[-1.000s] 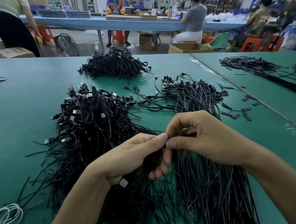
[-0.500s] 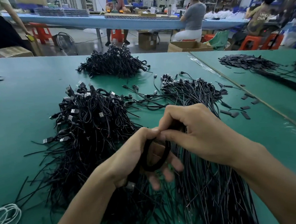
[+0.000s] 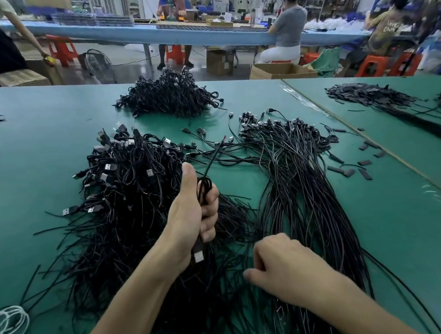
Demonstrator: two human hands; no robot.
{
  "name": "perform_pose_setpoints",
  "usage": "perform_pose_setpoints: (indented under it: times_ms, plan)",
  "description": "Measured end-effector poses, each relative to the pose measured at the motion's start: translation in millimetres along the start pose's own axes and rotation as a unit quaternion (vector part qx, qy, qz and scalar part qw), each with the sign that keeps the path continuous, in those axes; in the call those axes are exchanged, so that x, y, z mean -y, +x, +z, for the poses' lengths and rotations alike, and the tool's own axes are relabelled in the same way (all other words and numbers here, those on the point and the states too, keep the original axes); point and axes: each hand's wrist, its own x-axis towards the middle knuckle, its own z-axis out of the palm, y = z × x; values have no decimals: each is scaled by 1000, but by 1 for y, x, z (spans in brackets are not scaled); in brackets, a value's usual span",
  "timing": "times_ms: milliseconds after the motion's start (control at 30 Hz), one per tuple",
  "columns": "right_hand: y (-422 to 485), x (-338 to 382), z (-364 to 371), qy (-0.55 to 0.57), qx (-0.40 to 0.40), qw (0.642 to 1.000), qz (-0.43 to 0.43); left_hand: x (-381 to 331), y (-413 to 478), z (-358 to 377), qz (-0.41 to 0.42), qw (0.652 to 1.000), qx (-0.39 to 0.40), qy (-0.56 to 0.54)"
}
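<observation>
Left grip (image 3: 191,215) clenched round coiled cable (image 3: 204,187), held above bench (image 3: 30,154). Plug (image 3: 198,257) dangles below fist, free end pokes up. Right grip (image 3: 286,269) low on straight cables (image 3: 308,200), fingers curled under; cannot tell whether pinching one. Heap of coiled cables (image 3: 129,178) at left large: much done. Thick uncoiled bundle left. This coil probably bound for heap.
</observation>
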Motion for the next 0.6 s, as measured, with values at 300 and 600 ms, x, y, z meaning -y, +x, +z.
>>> perform_pose_setpoints:
  times_ms: [300,600]
  plan:
    - [1,9,17,13,36,998,53,-3,-5,3,57,998,-18,38]
    - [-5,-2,-8,145,-11,989,26,-4,-5,2,39,998,8,51]
